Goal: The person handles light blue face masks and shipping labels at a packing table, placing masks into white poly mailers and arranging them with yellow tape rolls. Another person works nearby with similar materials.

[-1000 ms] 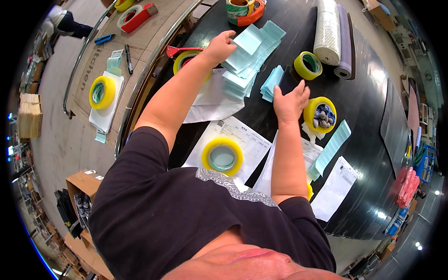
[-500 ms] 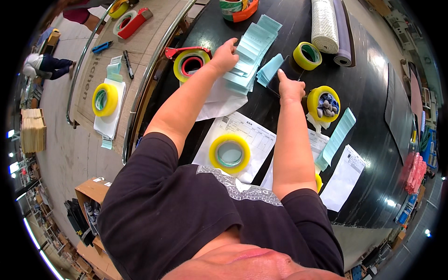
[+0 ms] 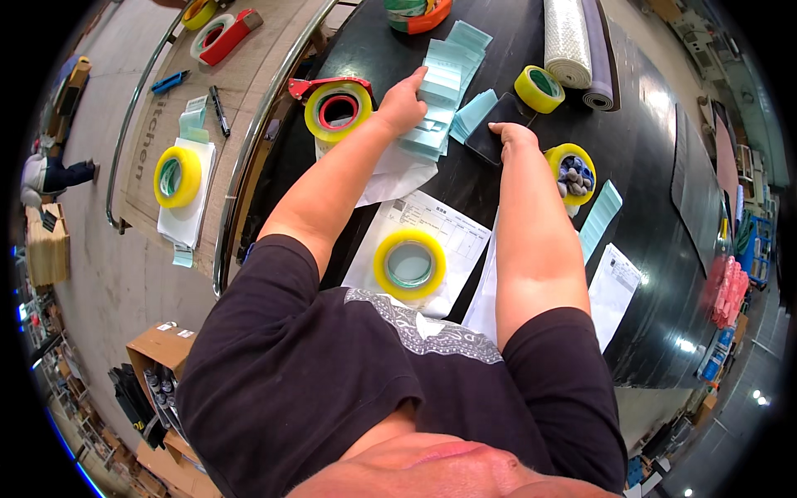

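A long strip of pale-blue labels (image 3: 444, 79) lies in folds across the black table. My left hand (image 3: 404, 104) is at its left edge, index finger stretched along it and the thumb side closed on the edge; the other fingers are partly hidden. A dark phone (image 3: 488, 133) lies to the right, beside a smaller fold of blue labels (image 3: 473, 114). At the phone's right edge is my right hand (image 3: 516, 139), one digit extended toward it and the rest mostly hidden. Below my left forearm, a roll of clear yellow tape (image 3: 437, 264) rests on a printed sheet (image 3: 459, 232).
A red tape dispenser (image 3: 320, 85) stands left of my left hand. Rightward are a tape roll (image 3: 540, 90), another holding grey-blue gloves (image 3: 570, 174), and a label strip (image 3: 599, 220). Rolled mats (image 3: 567, 46) lie at the back. A metal-railed cart (image 3: 141, 124) stands at left.
My right hand has shifted from over the phone to its right edge, uncovering more of it. My left hand stays at the label strip. The whole view has shifted slightly.
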The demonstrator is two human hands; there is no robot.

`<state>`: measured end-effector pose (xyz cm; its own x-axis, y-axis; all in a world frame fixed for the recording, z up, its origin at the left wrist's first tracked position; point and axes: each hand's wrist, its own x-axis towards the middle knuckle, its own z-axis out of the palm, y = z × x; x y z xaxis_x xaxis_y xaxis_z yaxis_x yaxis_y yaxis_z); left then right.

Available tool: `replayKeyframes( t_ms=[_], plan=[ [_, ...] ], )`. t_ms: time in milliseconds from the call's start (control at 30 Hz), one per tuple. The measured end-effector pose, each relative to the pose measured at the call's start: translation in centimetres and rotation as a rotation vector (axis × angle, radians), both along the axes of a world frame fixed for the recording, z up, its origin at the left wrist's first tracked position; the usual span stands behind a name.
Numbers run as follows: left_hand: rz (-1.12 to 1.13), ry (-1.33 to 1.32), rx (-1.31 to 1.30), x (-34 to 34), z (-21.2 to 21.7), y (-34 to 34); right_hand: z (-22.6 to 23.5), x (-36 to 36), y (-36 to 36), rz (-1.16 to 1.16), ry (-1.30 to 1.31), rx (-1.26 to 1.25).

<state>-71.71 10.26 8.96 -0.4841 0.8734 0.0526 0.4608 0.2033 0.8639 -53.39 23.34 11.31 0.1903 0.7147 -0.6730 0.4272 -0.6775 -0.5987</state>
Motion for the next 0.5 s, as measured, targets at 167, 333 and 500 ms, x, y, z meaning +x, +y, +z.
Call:
replayKeyframes(
  t_ms=[167, 333, 500],
  plan=[
    [-0.029, -0.026, -0.082, -0.1, 1.1, -0.2, 0.7, 0.4, -2.1, -0.103, 0.138, 0.068],
    [-0.057, -0.010, -0.085, -0.4, 1.1, -0.2, -0.6, 3.1, -3.3, -0.164, 0.436, 0.158],
    [-0.102, 0.080, -0.018, -1.3, -1.3, 0.0, 1.0, 7.7, -4.9, 0.042, 0.757, 0.133]
  ],
)
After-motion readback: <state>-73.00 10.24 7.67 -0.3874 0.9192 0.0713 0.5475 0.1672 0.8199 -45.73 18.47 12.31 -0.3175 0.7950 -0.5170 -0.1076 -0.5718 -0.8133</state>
